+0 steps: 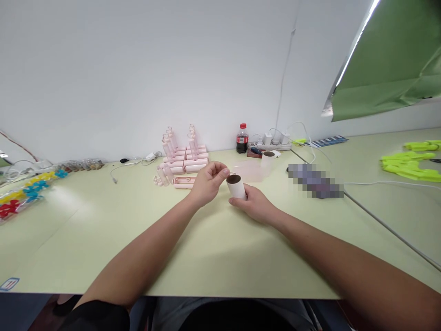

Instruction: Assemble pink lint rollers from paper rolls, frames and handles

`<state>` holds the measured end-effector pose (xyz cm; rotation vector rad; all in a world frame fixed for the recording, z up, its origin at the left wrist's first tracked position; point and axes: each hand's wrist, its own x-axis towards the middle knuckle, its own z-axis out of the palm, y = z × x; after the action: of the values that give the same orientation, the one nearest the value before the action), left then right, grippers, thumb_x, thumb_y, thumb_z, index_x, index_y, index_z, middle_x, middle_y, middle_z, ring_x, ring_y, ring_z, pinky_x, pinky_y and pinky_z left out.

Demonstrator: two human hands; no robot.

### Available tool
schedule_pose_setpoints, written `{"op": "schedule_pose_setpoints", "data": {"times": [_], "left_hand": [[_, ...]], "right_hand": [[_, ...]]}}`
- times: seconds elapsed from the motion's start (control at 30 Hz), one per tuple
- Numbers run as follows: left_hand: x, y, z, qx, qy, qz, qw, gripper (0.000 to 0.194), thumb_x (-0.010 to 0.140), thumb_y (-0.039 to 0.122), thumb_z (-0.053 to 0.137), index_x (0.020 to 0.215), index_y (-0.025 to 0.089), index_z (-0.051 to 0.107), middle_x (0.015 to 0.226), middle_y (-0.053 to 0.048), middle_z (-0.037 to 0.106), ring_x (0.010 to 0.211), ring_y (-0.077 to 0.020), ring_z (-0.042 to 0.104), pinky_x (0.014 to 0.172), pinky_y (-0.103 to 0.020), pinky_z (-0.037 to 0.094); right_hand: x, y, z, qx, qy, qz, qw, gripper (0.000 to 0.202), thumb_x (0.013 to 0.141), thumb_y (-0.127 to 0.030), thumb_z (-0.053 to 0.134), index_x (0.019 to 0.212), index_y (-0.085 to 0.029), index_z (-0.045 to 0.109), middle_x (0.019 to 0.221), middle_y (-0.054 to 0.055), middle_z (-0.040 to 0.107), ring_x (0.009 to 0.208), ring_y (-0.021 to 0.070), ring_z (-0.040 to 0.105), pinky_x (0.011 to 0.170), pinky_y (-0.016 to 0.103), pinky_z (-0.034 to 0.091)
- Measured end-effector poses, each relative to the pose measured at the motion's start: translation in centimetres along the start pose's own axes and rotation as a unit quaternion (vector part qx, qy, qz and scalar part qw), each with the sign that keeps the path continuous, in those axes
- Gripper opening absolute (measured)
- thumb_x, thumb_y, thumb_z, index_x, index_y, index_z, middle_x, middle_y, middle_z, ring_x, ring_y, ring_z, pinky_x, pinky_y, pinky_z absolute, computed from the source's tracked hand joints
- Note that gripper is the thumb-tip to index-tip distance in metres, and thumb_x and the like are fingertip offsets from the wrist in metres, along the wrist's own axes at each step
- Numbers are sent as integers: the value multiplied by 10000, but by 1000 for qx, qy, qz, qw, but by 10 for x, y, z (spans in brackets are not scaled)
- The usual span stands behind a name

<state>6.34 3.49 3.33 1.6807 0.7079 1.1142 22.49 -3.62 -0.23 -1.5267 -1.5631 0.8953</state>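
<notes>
In front of me my right hand (253, 203) is wrapped round a white paper roll (237, 191) with a brown cardboard core. The roll stands tilted, its open end facing up. Finger and thumb of my left hand (210, 181) pinch together right beside its upper rim; a sliver of something thin shows at the fingertips, too small to name. Behind the hands lies a pale pink translucent sheet (246, 169), and a second roll (268, 160) stands at its right end. Near my left hand rests an open pink lint roller case (183, 180).
Several pink lint rollers (184, 161) stand and lie grouped by the wall. A cola bottle (242, 139) and a power strip (275, 146) with chargers are at the back. Colourful flower-shaped pieces (34, 188) lie left, neon-yellow pieces (409, 165) right. A grey cable (386, 225) crosses the table.
</notes>
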Motion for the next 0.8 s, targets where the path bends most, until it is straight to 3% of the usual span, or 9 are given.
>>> {"op": "schedule_pose_setpoints", "data": {"times": [0.1,0.23,0.43,0.57,0.67,0.73,0.8], "left_hand": [[-7,-8,7,-27,24,13,999,328,826,481,698,881,173,602,859,-35,683,845,-163,648,803,-318,512],[-14,-12,10,2,13,51,999,291,843,463,686,904,181,650,931,-52,703,886,-169,653,829,-320,522],[-24,-17,13,93,14,70,993,284,895,411,625,1056,196,718,1154,-85,732,1079,-220,675,976,-373,521],[-29,-22,16,155,-20,81,984,405,913,429,599,1243,203,668,1389,-86,618,1327,-248,541,1144,-398,407],[-16,-24,14,195,-6,80,977,417,1002,408,418,1301,197,619,1376,-91,625,1288,-227,570,1103,-387,445],[1,-27,13,297,6,48,954,449,1035,318,282,1354,178,565,1380,-108,612,1267,-213,575,1070,-380,462],[19,-32,14,440,-24,6,898,441,1007,208,299,1363,147,551,1400,-133,584,1284,-231,545,1077,-393,441]], "right_hand": [[0,0,-1,-9,-2,3,1000,250,752,-414,654,807,-207,524,750,-17,555,665,161,478,581,274,328],[0,1,-1,-2,-4,-5,1000,266,762,-439,653,849,-202,569,759,-15,562,663,159,471,579,274,325],[0,2,0,13,-2,-1,1000,278,759,-444,659,870,-196,598,754,-18,578,653,154,470,573,272,327],[1,3,0,37,4,6,999,282,754,-435,664,875,-185,610,737,-14,593,651,154,486,577,272,340],[4,5,-3,37,43,11,998,304,744,-438,679,898,-183,617,741,-5,600,646,157,498,580,280,364],[8,8,-6,54,86,17,995,333,742,-452,683,923,-183,608,751,2,600,633,156,505,580,289,388],[11,10,-10,85,120,25,989,358,737,-462,686,940,-182,593,759,8,598,617,154,506,567,295,403]]}}
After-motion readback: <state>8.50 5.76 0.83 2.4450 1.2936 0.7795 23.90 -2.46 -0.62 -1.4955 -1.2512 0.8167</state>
